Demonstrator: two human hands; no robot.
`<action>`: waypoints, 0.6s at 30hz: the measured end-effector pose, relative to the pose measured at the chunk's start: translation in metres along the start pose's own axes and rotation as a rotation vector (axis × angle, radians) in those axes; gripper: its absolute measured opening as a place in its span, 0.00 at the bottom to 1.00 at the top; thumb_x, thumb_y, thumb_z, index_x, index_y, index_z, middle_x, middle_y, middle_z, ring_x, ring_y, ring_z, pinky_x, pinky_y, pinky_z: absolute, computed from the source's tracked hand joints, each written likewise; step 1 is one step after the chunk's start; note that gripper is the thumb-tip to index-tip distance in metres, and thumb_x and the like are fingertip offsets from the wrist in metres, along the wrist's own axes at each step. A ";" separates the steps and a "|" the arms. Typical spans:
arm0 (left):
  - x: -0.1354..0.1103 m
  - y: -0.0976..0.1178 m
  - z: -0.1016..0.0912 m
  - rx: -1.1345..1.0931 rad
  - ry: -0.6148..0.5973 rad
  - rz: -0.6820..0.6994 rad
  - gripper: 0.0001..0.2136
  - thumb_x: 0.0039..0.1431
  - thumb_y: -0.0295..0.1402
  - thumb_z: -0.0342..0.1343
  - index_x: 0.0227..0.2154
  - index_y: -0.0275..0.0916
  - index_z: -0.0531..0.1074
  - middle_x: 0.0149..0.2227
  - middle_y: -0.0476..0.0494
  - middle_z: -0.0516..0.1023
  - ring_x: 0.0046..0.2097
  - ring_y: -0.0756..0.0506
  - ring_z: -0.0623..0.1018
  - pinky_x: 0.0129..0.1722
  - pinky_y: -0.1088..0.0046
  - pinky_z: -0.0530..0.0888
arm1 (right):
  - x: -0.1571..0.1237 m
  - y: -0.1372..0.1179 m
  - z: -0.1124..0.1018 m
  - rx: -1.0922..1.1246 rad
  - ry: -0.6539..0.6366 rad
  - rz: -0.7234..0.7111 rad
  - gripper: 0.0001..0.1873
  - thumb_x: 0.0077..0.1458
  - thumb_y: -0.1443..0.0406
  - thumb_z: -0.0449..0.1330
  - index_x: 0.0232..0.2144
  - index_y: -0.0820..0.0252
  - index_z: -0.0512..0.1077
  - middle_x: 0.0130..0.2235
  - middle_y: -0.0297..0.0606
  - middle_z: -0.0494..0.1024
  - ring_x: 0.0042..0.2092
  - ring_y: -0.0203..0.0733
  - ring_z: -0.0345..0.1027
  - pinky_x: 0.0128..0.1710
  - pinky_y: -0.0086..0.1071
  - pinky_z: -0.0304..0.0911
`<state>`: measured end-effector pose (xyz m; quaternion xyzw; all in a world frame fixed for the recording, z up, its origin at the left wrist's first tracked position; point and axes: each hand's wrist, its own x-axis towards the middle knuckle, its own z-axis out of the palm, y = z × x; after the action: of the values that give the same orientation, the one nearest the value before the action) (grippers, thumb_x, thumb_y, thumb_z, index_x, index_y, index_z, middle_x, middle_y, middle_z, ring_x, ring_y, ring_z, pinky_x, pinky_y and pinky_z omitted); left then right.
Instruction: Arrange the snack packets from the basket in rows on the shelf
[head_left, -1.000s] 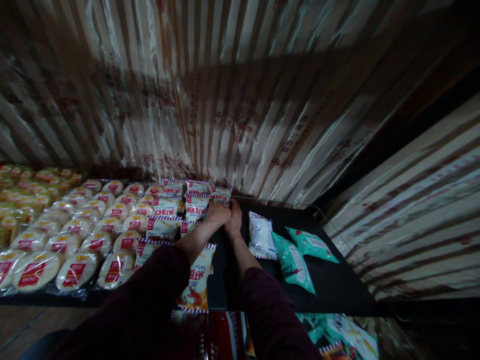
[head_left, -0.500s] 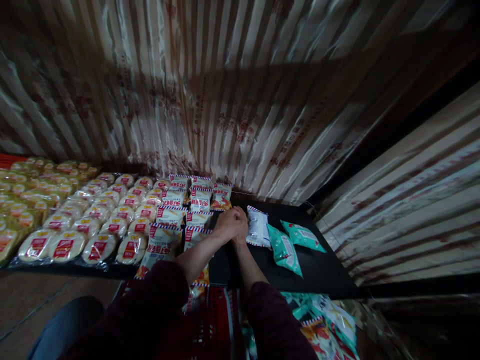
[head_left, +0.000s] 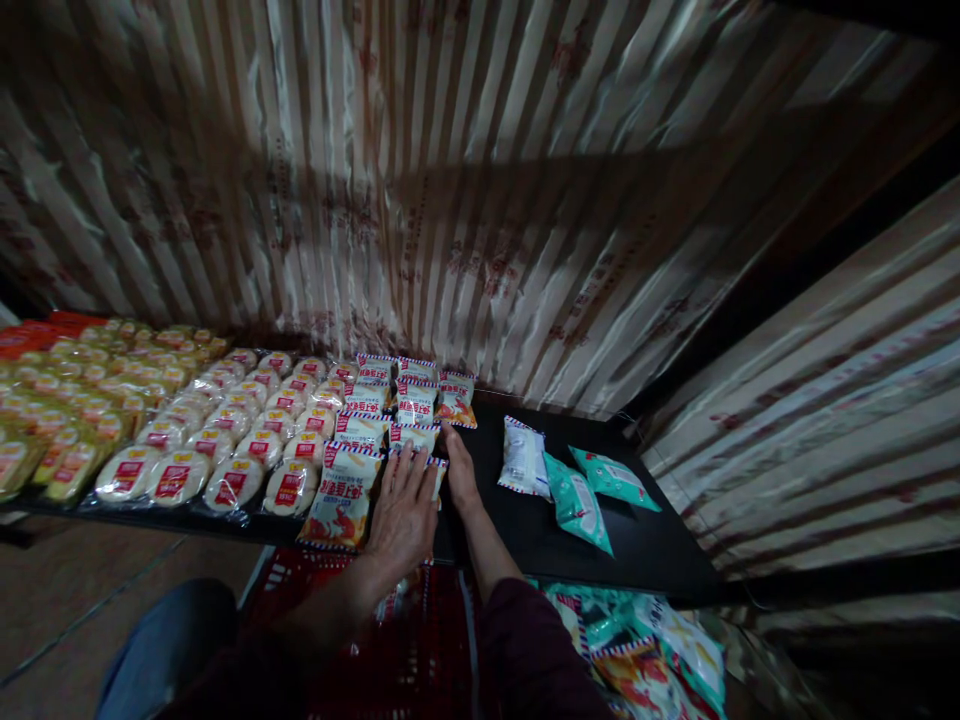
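My left hand (head_left: 405, 512) lies flat, fingers stretched out, over a snack bag (head_left: 439, 474) at the front of the second row and covers most of it. At that row's right side is my right hand (head_left: 460, 472), its fingers extended along the bags' edge. Left of my left hand a similar bag, white with a red and orange lower part (head_left: 341, 498), lies face up. More such bags stretch back in columns toward the wall, with one bag (head_left: 456, 398) at the far right of the group.
Clear packs of round white crackers (head_left: 234, 486) and yellow packs (head_left: 75, 465) fill the black shelf (head_left: 495, 530) to the left. A white bag (head_left: 523, 458) and two teal bags (head_left: 579, 505) lie to the right. Below are a red crate (head_left: 360, 640) and more bags (head_left: 645, 670).
My hands were together near the back of the bags, beside the white bag. They have come apart, and the left now rests on a front bag, with the right moved slightly left.
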<state>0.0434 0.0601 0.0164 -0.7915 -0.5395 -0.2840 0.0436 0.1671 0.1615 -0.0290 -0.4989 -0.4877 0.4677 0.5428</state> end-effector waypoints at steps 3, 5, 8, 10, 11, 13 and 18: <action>0.001 -0.006 0.005 0.014 -0.004 0.011 0.22 0.58 0.34 0.49 0.56 0.35 0.63 0.62 0.35 0.59 0.66 0.35 0.49 0.61 0.48 0.56 | 0.005 -0.002 0.004 0.017 -0.048 -0.009 0.30 0.54 0.45 0.51 0.53 0.54 0.68 0.58 0.35 0.68 0.60 0.45 0.59 0.61 0.41 0.51; 0.002 -0.006 0.008 0.012 0.003 0.003 0.22 0.58 0.35 0.49 0.56 0.34 0.62 0.62 0.34 0.59 0.66 0.35 0.49 0.61 0.48 0.56 | 0.007 -0.002 0.006 0.014 -0.066 -0.003 0.31 0.53 0.45 0.51 0.53 0.54 0.68 0.57 0.35 0.68 0.59 0.45 0.59 0.61 0.41 0.51; 0.003 -0.005 0.011 0.008 0.001 -0.008 0.22 0.58 0.34 0.49 0.56 0.34 0.62 0.62 0.34 0.59 0.66 0.35 0.48 0.62 0.49 0.56 | 0.008 -0.002 0.007 -0.008 -0.054 0.000 0.31 0.53 0.44 0.52 0.52 0.54 0.69 0.56 0.35 0.70 0.58 0.46 0.61 0.60 0.41 0.53; 0.003 -0.004 0.010 0.008 -0.003 -0.011 0.22 0.58 0.34 0.49 0.56 0.34 0.62 0.62 0.34 0.59 0.66 0.35 0.49 0.62 0.49 0.56 | 0.008 -0.003 0.006 -0.063 -0.020 -0.031 0.29 0.54 0.45 0.51 0.51 0.53 0.70 0.55 0.35 0.71 0.58 0.45 0.61 0.61 0.42 0.52; 0.003 -0.004 0.008 0.009 -0.004 -0.011 0.23 0.58 0.34 0.49 0.56 0.35 0.62 0.62 0.34 0.58 0.66 0.35 0.49 0.62 0.49 0.56 | 0.009 -0.004 0.005 -0.097 0.001 -0.053 0.28 0.54 0.45 0.51 0.50 0.53 0.71 0.55 0.35 0.71 0.58 0.45 0.61 0.61 0.42 0.51; 0.004 -0.004 0.005 0.010 -0.005 -0.008 0.23 0.59 0.35 0.48 0.57 0.35 0.61 0.63 0.34 0.58 0.66 0.36 0.50 0.62 0.50 0.57 | 0.014 -0.006 0.005 -0.147 0.029 -0.092 0.28 0.55 0.45 0.51 0.49 0.53 0.71 0.53 0.36 0.72 0.58 0.44 0.62 0.61 0.43 0.52; 0.005 -0.005 0.000 0.001 -0.001 -0.009 0.22 0.59 0.37 0.47 0.56 0.36 0.62 0.62 0.35 0.59 0.65 0.37 0.52 0.62 0.51 0.58 | 0.042 -0.011 0.011 -0.028 -0.008 -0.087 0.33 0.54 0.43 0.48 0.55 0.54 0.65 0.57 0.41 0.68 0.58 0.44 0.62 0.57 0.43 0.59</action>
<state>0.0404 0.0664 0.0179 -0.7892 -0.5432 -0.2834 0.0426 0.1595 0.2030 -0.0155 -0.4829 -0.5176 0.4385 0.5537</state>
